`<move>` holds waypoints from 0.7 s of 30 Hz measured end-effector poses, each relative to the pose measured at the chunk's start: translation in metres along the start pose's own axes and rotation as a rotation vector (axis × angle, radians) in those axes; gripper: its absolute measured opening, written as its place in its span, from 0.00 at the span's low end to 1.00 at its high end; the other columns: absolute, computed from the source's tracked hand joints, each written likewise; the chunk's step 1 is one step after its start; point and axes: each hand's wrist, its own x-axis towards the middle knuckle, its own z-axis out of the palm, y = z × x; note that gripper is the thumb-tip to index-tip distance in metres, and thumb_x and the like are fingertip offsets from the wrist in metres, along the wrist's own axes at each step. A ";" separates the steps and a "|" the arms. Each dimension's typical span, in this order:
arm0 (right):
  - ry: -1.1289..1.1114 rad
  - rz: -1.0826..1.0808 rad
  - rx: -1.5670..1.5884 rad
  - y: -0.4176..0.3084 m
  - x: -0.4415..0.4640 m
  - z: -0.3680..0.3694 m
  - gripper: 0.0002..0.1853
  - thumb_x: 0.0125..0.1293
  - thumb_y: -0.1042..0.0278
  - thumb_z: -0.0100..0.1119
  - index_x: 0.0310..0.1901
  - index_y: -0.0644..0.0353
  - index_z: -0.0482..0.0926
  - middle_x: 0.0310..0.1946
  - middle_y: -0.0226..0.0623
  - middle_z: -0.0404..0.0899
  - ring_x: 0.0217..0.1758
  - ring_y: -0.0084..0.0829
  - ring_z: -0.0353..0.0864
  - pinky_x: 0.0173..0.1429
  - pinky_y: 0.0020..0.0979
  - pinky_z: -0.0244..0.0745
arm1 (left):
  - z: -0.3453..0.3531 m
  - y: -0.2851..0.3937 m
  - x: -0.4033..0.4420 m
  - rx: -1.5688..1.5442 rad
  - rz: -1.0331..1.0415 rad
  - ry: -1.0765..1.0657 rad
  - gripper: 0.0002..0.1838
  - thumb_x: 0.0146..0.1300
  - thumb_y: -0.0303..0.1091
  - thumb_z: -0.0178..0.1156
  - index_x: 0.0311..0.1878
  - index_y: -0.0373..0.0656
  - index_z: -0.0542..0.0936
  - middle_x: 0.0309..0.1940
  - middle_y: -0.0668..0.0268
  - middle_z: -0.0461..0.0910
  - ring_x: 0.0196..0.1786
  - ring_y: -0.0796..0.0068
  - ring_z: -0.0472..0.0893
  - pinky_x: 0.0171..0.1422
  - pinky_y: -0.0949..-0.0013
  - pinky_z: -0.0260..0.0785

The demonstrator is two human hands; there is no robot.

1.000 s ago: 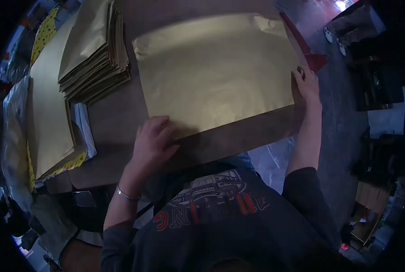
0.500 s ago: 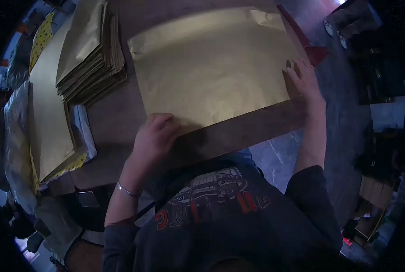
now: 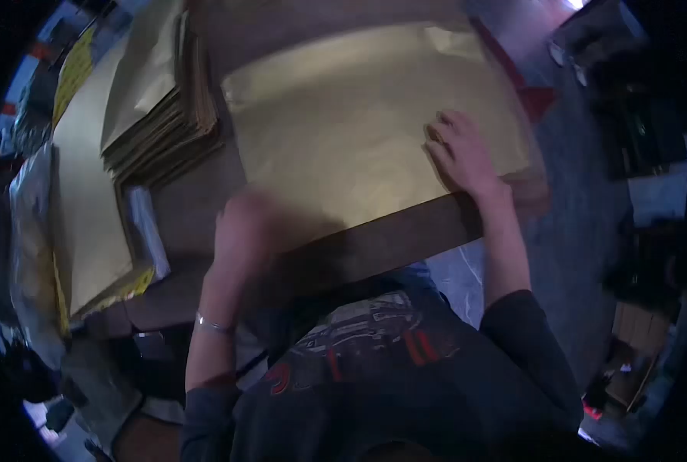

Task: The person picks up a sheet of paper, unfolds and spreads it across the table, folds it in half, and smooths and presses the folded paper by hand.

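A large sheet of tan kraft paper (image 3: 335,146) lies on the brown table (image 3: 205,185) in front of me, its upper right corner creased. My right hand (image 3: 466,158) is on the right half of the sheet, fingers apart and slightly bent, holding nothing. At the lower left corner of the sheet is my left hand (image 3: 243,231), with a bracelet on its wrist. Motion smears its fingers, so their grip does not show.
To the left sits a thick stack of folded kraft paper (image 3: 151,100). Beyond it lies a long tan sheet (image 3: 89,185) over yellow patterned material (image 3: 74,69), beside clear plastic wrapping (image 3: 31,231). A red piece (image 3: 537,102) shows past the table's right side.
My right hand has moved left from the sheet's right edge onto its surface. The left hand has shifted slightly left and down, and is now blurred.
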 end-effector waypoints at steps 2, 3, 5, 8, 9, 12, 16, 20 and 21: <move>0.001 -0.017 -0.013 -0.014 -0.001 0.014 0.18 0.65 0.55 0.60 0.52 0.55 0.78 0.59 0.45 0.70 0.69 0.49 0.64 0.70 0.51 0.60 | 0.003 0.008 0.002 -0.019 0.046 0.037 0.12 0.58 0.28 0.64 0.46 0.44 0.82 0.52 0.57 0.77 0.55 0.51 0.76 0.57 0.54 0.71; -0.017 -0.011 -0.004 -0.019 0.000 0.020 0.18 0.65 0.54 0.59 0.53 0.53 0.77 0.61 0.44 0.68 0.70 0.48 0.61 0.70 0.54 0.58 | 0.005 0.011 0.011 -0.016 0.026 0.064 0.13 0.57 0.30 0.64 0.47 0.45 0.82 0.53 0.58 0.77 0.57 0.52 0.76 0.58 0.54 0.70; -0.004 0.024 -0.015 -0.032 0.002 0.025 0.19 0.66 0.54 0.58 0.54 0.52 0.75 0.62 0.44 0.65 0.72 0.48 0.59 0.70 0.57 0.57 | 0.025 0.030 0.036 -0.115 0.117 0.162 0.14 0.57 0.31 0.64 0.48 0.44 0.81 0.54 0.57 0.76 0.58 0.51 0.75 0.60 0.53 0.69; -0.022 0.054 -0.055 -0.039 0.002 0.025 0.21 0.66 0.55 0.59 0.58 0.53 0.73 0.64 0.47 0.65 0.73 0.50 0.58 0.70 0.54 0.58 | 0.059 0.053 0.060 -0.243 0.227 0.199 0.22 0.58 0.36 0.65 0.56 0.44 0.78 0.61 0.54 0.72 0.66 0.48 0.70 0.69 0.46 0.62; -0.065 0.061 -0.051 -0.038 0.001 0.028 0.22 0.67 0.54 0.57 0.60 0.53 0.72 0.66 0.47 0.64 0.75 0.51 0.56 0.72 0.55 0.56 | 0.062 0.059 0.063 -0.101 0.205 0.110 0.25 0.58 0.38 0.66 0.60 0.45 0.76 0.65 0.53 0.69 0.69 0.47 0.66 0.71 0.42 0.58; -0.217 0.141 -0.056 -0.030 0.000 0.026 0.26 0.73 0.51 0.48 0.66 0.55 0.68 0.74 0.47 0.57 0.80 0.48 0.48 0.78 0.57 0.46 | 0.065 0.054 0.065 0.063 0.213 -0.017 0.33 0.59 0.43 0.66 0.68 0.47 0.71 0.72 0.52 0.62 0.74 0.44 0.59 0.72 0.33 0.52; -0.242 0.278 -0.120 0.005 0.015 0.015 0.30 0.74 0.49 0.44 0.71 0.58 0.63 0.77 0.46 0.51 0.82 0.45 0.44 0.80 0.55 0.42 | 0.062 0.049 0.064 0.093 0.142 -0.061 0.33 0.61 0.45 0.64 0.68 0.47 0.71 0.73 0.50 0.61 0.75 0.44 0.58 0.72 0.32 0.50; -0.408 0.101 -0.111 -0.005 0.053 0.021 0.34 0.75 0.46 0.41 0.73 0.62 0.58 0.78 0.48 0.47 0.83 0.45 0.40 0.81 0.56 0.38 | 0.054 0.056 0.065 0.046 0.125 -0.092 0.35 0.60 0.46 0.64 0.70 0.48 0.69 0.74 0.49 0.59 0.76 0.42 0.56 0.72 0.30 0.49; -0.443 0.039 -0.099 -0.014 0.066 0.028 0.34 0.75 0.46 0.39 0.73 0.63 0.57 0.78 0.48 0.47 0.83 0.44 0.39 0.81 0.56 0.37 | 0.053 0.056 0.065 0.054 0.120 -0.134 0.35 0.60 0.47 0.64 0.70 0.48 0.68 0.74 0.49 0.58 0.76 0.42 0.55 0.72 0.30 0.49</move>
